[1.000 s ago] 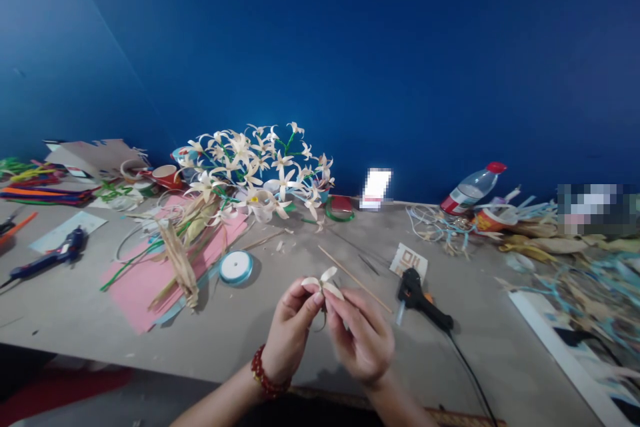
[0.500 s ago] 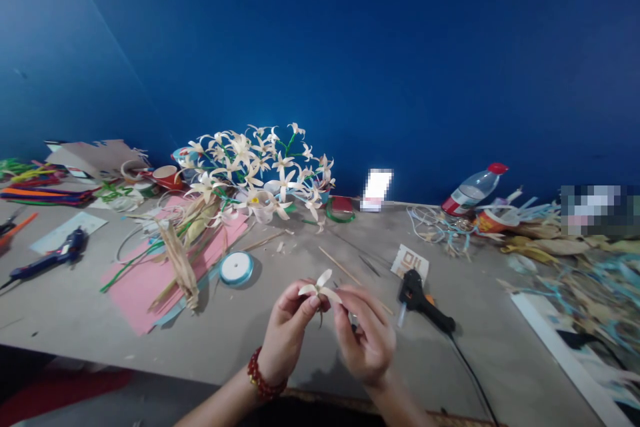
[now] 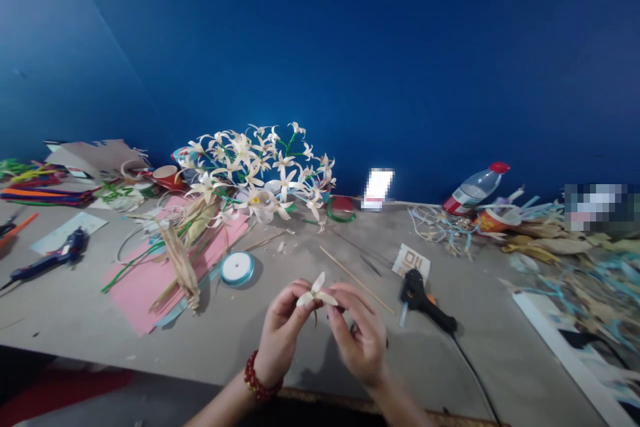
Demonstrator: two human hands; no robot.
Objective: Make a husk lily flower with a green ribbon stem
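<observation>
Our left hand (image 3: 281, 328) and right hand (image 3: 363, 337) pinch the flower (image 3: 315, 294) near the surface's (image 3: 165, 352) front edge; pulling hard could rip it.

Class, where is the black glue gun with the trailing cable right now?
In the head view, the black plastic glue gun lies right of the right hand, its top against the small white printed card.

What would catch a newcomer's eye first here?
Probably the spray of white flowers, which stands against the blue wall at the back of the table. Next, the small pale flower between the left hand and right hand, front and centre.
</observation>
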